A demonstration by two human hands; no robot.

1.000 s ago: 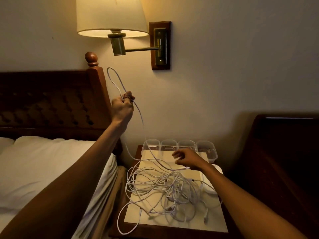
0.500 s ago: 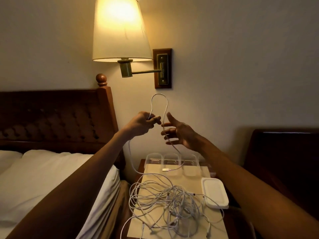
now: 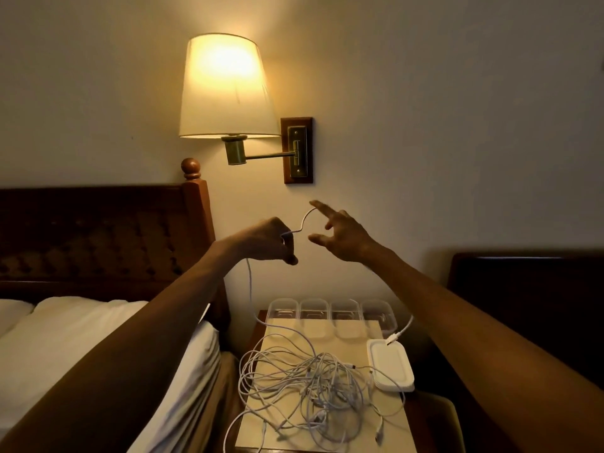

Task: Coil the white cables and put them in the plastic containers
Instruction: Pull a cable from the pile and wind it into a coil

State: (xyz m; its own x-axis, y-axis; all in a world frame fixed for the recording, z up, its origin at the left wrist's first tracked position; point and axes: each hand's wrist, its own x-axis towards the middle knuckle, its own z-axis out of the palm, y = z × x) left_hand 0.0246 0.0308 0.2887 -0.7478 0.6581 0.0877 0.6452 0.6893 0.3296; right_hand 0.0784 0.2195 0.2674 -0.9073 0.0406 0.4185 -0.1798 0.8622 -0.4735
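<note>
My left hand (image 3: 266, 240) is raised in front of the wall, fingers closed around a white cable (image 3: 302, 223) that arcs up to the fingertips of my right hand (image 3: 340, 235). The right hand's fingers are spread, with the cable resting against the index finger. From my left hand the cable hangs down to a tangled heap of white cables (image 3: 310, 384) on the nightstand. Several clear plastic containers (image 3: 313, 310) stand in a row at the nightstand's back edge.
A stack of white container lids (image 3: 390, 366) lies at the nightstand's right side, a cable plug resting on it. A lit wall lamp (image 3: 225, 89) hangs above. The bed and pillow (image 3: 81, 338) are left, dark wooden furniture (image 3: 529, 295) right.
The view tilted further up. My hands drew slightly apart; the tall loop between them shrank to a short arc. The cable's plug end now lies on the lids at the right.
</note>
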